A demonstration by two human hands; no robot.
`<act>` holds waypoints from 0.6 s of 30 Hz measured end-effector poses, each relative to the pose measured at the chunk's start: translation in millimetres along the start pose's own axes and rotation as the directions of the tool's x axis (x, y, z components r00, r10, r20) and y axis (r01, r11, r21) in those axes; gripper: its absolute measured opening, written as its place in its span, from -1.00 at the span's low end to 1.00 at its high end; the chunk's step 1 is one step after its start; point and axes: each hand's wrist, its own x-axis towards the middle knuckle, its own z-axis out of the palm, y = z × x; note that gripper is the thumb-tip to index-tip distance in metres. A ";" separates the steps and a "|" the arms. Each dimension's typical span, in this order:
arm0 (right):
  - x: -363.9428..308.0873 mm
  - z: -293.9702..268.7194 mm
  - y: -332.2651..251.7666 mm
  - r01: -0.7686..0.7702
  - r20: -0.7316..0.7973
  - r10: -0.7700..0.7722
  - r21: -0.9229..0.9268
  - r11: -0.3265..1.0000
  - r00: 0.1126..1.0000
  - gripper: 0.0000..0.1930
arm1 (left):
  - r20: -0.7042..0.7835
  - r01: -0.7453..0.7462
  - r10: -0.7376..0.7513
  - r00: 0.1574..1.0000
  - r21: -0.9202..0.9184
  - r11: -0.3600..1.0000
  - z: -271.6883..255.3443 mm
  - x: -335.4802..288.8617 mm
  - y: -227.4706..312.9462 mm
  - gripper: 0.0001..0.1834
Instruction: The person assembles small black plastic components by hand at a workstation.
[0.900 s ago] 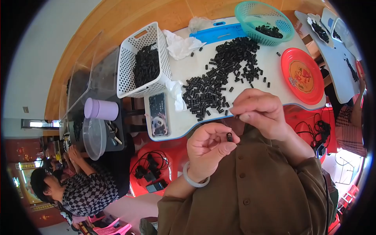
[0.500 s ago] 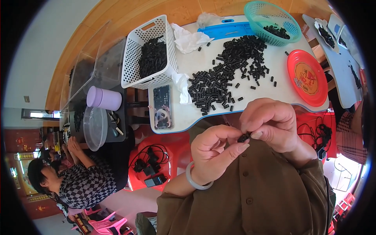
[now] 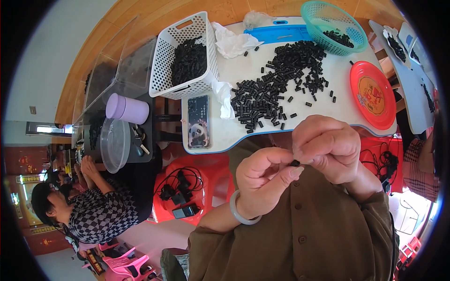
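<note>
My left hand [image 3: 263,180] and my right hand [image 3: 328,149] meet in front of my chest, just off the table's near edge. Both pinch a small black plastic piece [image 3: 295,163], which the fingers mostly cover. Beyond them, a large heap of similar short black pieces [image 3: 262,96] spreads over the white table [image 3: 328,110]. A pale bangle [image 3: 241,210] circles my left wrist.
Left on the table stand a white basket [image 3: 213,70] of black pieces and a panda-patterned phone [image 3: 198,122]. A green colander [image 3: 323,44] and red plate [image 3: 391,112] are at right. A co-worker [image 3: 101,208] sits left, near a lilac container [image 3: 127,109].
The view has shifted slightly. My fingers have closed further round the black piece, and less of it shows. Both hands remain together at the same spot by the table edge.
</note>
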 end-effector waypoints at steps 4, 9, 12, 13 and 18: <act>7.4 -2.1 4.7 0.173 0.064 -0.165 -0.162 0.971 0.984 -0.93 | 0.000 -0.019 0.019 1.000 -0.032 0.999 -2.6 -1.6 -3.8 -0.80; -4.8 1.6 13.0 0.003 0.036 -0.008 0.136 0.991 0.999 -0.89 | 0.017 0.000 0.001 1.000 -0.094 0.996 -4.5 -0.7 -4.9 -0.80; -7.1 2.6 13.8 -0.027 0.031 0.019 0.275 0.961 0.999 -0.86 | -0.014 0.065 -0.066 0.998 -0.076 0.995 -2.6 1.1 -3.7 -0.77; -6.7 8.8 10.6 -0.027 0.031 0.019 0.277 0.961 0.999 -0.86 | -0.035 0.027 -0.030 0.999 -0.080 0.996 -0.4 2.8 -3.8 -0.76; -15.8 10.8 5.3 -0.310 -0.185 0.419 0.431 0.847 0.889 -0.68 | -0.075 -0.011 0.010 0.997 -0.018 1.000 0.3 6.4 -3.7 -0.77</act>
